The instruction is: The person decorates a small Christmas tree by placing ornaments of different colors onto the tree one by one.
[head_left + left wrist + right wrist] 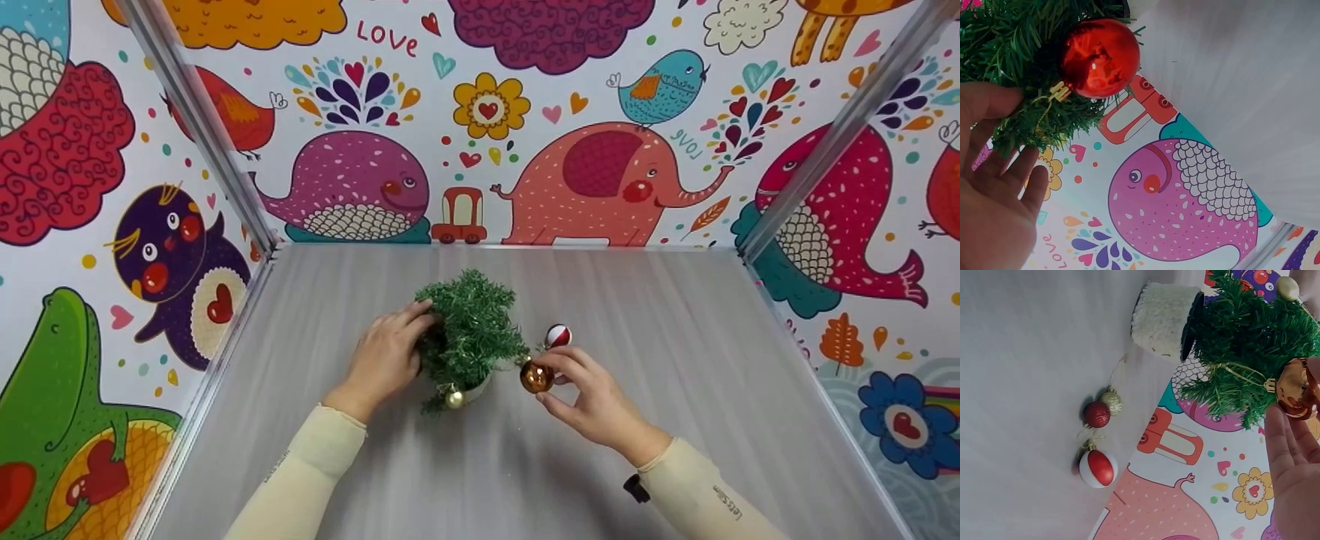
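The tree (472,322) is on the table (750,375); at its left side, the left hand (386,356) holds a branch between thumb and fingers, near the red ball (1100,59); at its right side, the right hand (600,401) pinches the copper ball (537,377); also right of the tree lies the striped ball (1098,468).

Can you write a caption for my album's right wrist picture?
A right hand holds a shiny copper ball by a little green tree, with a red-and-white ball on the table.
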A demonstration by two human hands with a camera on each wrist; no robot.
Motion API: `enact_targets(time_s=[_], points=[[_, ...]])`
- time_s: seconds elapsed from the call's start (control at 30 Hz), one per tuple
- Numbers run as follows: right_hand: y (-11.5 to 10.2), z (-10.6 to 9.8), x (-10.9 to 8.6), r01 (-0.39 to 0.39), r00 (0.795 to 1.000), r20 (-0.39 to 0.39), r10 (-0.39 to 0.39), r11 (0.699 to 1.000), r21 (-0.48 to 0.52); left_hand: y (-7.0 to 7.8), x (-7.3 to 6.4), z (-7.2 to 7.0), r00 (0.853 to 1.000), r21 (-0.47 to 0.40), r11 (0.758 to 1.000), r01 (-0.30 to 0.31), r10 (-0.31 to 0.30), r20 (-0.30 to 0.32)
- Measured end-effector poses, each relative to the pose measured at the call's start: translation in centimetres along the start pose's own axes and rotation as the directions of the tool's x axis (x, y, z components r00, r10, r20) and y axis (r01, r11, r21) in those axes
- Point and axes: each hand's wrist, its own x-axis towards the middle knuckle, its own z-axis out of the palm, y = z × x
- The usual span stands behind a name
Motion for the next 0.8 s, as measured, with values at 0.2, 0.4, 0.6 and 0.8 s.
enact_targets(time_s=[0.2,0.4,0.6,0.8], points=[[-0.5,0.4,0.6,0.046,0.999,-0.006,-0.045,0.998,0.046,0.3,-0.1,-0.1,1.0,0.014,1.0,0.005,-0.005,-0.011],[-1.0,0.6,0.9,0.074,0.997,-0.018,-0.073,0.995,0.065,1.0,-0.2,0.0,0.997,0.016,1.0,-0.001,0.003,-0.073],[-1.2,0.6,1.1,0.072,0.997,-0.004,-0.072,0.996,0.05,2.4,0.0,0.0,0.944,-0.012,0.996,-0.091,0.082,-0.318],[-1.4,0.7,1.3,0.088,0.996,-0.016,-0.087,0.995,0.057,4.0,0.3,0.2,0.881,0.007,0.971,-0.241,0.222,-0.417]])
